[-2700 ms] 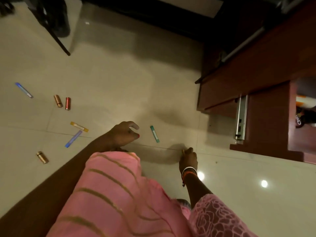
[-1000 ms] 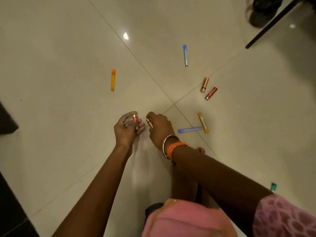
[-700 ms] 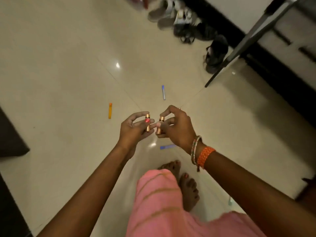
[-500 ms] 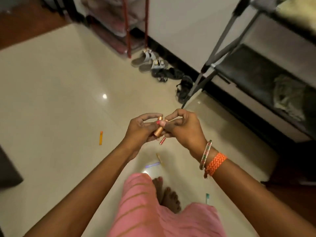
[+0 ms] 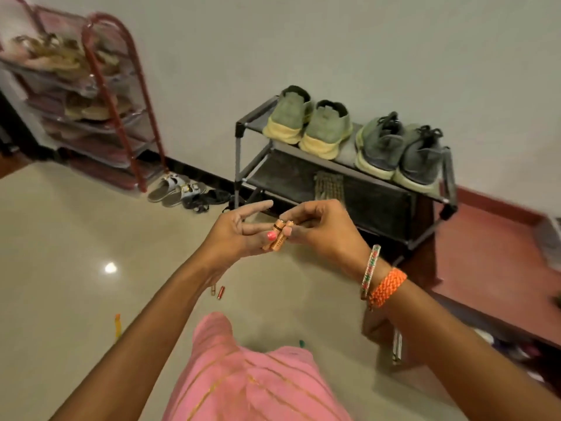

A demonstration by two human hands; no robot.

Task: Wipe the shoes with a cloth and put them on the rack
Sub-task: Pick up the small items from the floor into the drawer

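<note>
Right hand [image 5: 321, 232] pinches two copper batteries [image 5: 278, 236] against the left hand [image 5: 233, 235], its fingers straight, grip released. Far right, four shoes [image 5: 352, 135] sit atop the grey rack [image 5: 343, 183].

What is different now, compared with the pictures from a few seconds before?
The person has picked two batteries off the floor and risen, bringing the grey shoe rack into view. The right hand now pinches both, while the left hand has opened its fingers beside them. Two more batteries still lie on the floor.
</note>
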